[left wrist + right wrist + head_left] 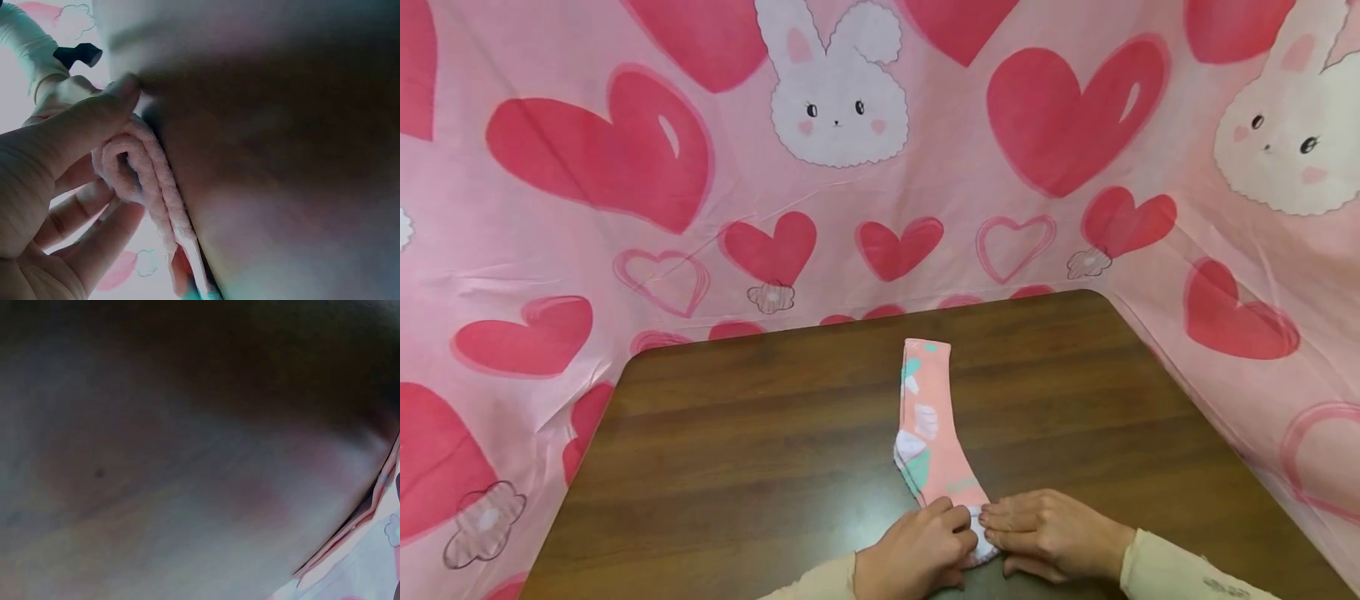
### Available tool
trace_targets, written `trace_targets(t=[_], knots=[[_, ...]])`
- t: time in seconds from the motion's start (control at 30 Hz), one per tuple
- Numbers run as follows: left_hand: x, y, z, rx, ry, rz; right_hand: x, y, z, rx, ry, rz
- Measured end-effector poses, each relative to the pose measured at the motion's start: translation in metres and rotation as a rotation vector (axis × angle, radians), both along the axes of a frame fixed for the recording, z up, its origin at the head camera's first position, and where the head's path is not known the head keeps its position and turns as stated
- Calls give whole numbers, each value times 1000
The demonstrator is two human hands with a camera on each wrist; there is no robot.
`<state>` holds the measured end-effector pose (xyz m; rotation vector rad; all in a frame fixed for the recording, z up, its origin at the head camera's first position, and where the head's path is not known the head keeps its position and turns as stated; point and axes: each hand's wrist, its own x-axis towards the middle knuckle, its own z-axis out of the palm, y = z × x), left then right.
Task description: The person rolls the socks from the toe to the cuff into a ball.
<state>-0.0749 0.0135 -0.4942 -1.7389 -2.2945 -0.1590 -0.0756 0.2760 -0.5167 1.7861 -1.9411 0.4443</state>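
Note:
A pair of pink socks (936, 392) with white and mint-green patches lies stacked lengthwise on the table, cuffs away from me. Their white toe end is between my hands at the near side. In the left wrist view the toe end of the socks (159, 187) is curled over into a small roll. My left hand (913, 546) grips this roll, thumb above and fingers below. From the other side my right hand (1052, 533) holds the toe's right edge with its fingertips, thumb lower down. The right wrist view catches only the socks' edge (356, 528) at its right side.
The brown wooden table (745, 442) has rounded far corners. A pink cloth (955, 192) printed with hearts and rabbits hangs around its back and sides. Dark blur from the table's surface fills much of both wrist views.

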Motion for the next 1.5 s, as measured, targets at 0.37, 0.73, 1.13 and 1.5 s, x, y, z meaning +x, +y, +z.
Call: trace_targets(t=[0.37,0.73,1.13,1.5], knots=[[-5,4,-2,219,-114,50,-7,-9,3,-75,-67,-46],[-5,-10,3,238,-287,151,-15,-18,15,-106,-449,-92],[-13,-20,6,388,-483,250,-34,-27,35,66,-717,-153],[-21,-23,7,420,-585,325,-43,-31,31,6,-863,-243]])
